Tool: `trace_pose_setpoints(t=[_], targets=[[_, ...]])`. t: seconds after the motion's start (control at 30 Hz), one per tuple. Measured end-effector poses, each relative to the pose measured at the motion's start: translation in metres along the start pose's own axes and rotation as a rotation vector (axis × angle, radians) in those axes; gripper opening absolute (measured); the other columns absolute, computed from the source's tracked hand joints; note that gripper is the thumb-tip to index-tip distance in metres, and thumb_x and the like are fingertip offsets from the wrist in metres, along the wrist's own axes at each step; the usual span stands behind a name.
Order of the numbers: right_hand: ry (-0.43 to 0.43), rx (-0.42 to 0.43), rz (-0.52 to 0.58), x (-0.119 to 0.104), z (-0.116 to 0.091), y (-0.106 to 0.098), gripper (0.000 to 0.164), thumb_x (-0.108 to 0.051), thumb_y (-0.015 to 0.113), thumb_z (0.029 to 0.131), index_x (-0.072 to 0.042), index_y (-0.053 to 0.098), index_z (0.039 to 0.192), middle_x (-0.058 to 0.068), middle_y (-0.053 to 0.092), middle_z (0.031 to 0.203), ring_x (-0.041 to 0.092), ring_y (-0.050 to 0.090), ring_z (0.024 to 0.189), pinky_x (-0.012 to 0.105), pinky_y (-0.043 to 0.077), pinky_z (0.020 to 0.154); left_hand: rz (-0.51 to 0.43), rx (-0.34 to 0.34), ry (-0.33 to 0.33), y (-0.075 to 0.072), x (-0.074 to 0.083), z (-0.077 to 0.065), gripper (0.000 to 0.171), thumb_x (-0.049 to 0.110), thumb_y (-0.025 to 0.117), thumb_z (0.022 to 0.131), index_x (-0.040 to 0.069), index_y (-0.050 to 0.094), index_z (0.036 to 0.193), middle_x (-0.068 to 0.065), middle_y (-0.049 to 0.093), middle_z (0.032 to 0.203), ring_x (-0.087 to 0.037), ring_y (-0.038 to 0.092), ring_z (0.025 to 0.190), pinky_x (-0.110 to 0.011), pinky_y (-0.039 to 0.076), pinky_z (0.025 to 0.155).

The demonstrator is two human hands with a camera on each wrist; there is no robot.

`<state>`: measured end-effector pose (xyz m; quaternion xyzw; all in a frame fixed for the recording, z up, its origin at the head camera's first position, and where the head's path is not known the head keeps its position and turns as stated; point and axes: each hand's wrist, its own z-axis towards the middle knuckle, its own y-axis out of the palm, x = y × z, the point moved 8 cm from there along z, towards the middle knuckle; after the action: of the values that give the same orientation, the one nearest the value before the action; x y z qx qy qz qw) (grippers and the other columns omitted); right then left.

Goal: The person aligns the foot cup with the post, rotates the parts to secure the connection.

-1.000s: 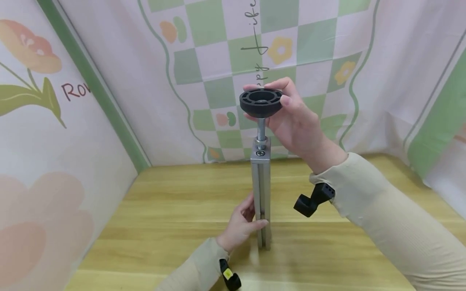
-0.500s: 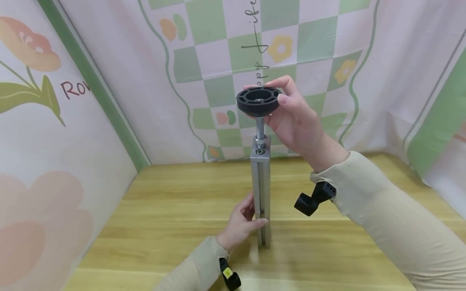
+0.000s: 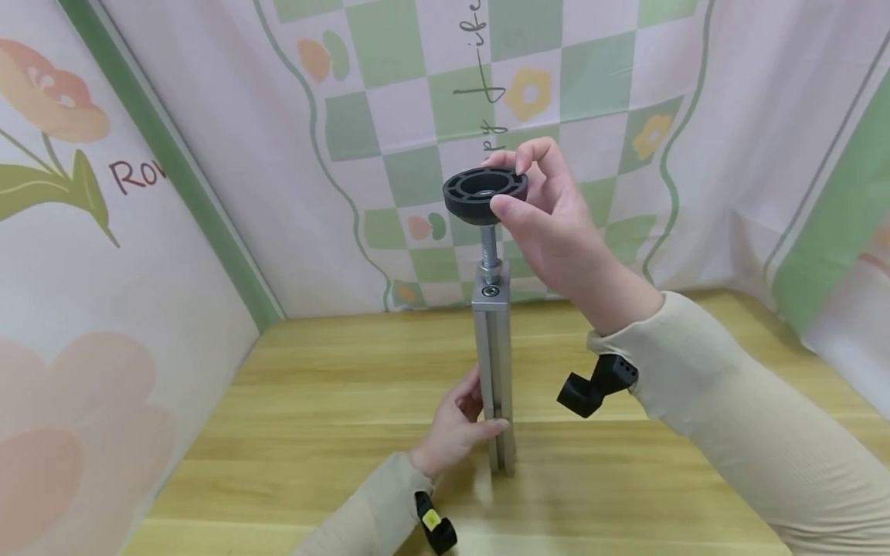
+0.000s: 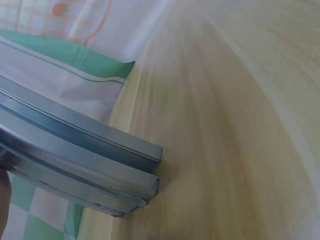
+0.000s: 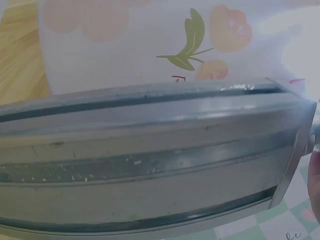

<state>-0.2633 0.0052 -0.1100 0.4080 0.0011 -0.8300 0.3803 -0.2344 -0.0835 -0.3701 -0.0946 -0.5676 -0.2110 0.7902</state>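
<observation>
An upright aluminium profile (image 3: 492,363) stands on the table, with a metal end plate (image 3: 490,303) bolted across its top. From the plate rises a threaded rod (image 3: 489,247) with a nut low on it, topped by a black levelling foot (image 3: 467,205). My right hand (image 3: 566,235) pinches the foot's rim, thumb at the near side and fingers at the far side. Low down, my left hand (image 3: 453,434) grips the profile, its thumb across the near face. The left wrist view shows the profile's slotted lower end (image 4: 125,172) against the tabletop. Its long grooved side (image 5: 150,145) fills the right wrist view.
The wooden table (image 3: 313,386) meets a checked cloth backdrop (image 3: 410,185) behind and a printed cloth wall (image 3: 139,278) at the left. Black camera mounts (image 3: 598,384) sit on both wrists.
My right thumb has slid left along the foot's near rim, and the fingers have shifted at the far side. My left hand keeps its grip on the profile; the whole view has shifted slightly.
</observation>
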Motion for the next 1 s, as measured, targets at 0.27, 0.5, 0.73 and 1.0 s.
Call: trace_pose_setpoints(t=[0.27, 0.5, 0.73, 1.0], targets=[[-0.073, 0.088, -0.180, -0.009, -0.005, 0.008, 0.037, 0.016, 0.053, 0.075, -0.016, 0.037, 0.086, 0.002, 0.041, 0.105, 0.019, 0.053, 0.094, 0.020, 0.050, 0.078, 0.001, -0.003, 0.005, -0.001, 0.001, 0.000, 0.088, -0.009, 0.067, 0.076, 0.008, 0.024, 0.150, -0.028, 0.043, 0.138, -0.008, 0.051, 0.111, -0.023, 0.042, 0.099], [-0.227, 0.129, -0.457, -0.018, -0.009, 0.018, 0.047, 0.015, 0.065, 0.073, -0.016, 0.035, 0.093, 0.001, 0.039, 0.099, 0.017, 0.055, 0.089, 0.019, 0.049, 0.075, -0.002, -0.016, 0.023, 0.000, 0.002, 0.001, 0.087, -0.009, 0.067, 0.077, 0.009, 0.023, 0.150, -0.025, 0.038, 0.145, -0.008, 0.050, 0.115, -0.023, 0.041, 0.101], [-0.228, 0.173, -0.587, -0.019, -0.008, 0.018, 0.056, 0.009, 0.072, 0.071, -0.016, 0.033, 0.102, 0.000, 0.041, 0.097, 0.018, 0.056, 0.082, 0.021, 0.049, 0.069, -0.010, -0.031, 0.033, 0.001, 0.003, 0.001, 0.086, -0.001, 0.070, 0.080, 0.012, 0.023, 0.151, -0.025, 0.038, 0.144, -0.008, 0.049, 0.113, -0.024, 0.041, 0.100], [-0.242, 0.192, -0.692, -0.021, -0.008, 0.019, 0.069, 0.006, 0.079, 0.066, -0.012, 0.032, 0.112, -0.009, 0.032, 0.117, 0.016, 0.036, 0.105, 0.023, 0.042, 0.079, -0.010, -0.025, 0.037, 0.000, 0.001, 0.001, 0.085, -0.003, 0.069, 0.079, 0.010, 0.025, 0.150, -0.025, 0.040, 0.142, -0.008, 0.050, 0.112, -0.024, 0.041, 0.100]])
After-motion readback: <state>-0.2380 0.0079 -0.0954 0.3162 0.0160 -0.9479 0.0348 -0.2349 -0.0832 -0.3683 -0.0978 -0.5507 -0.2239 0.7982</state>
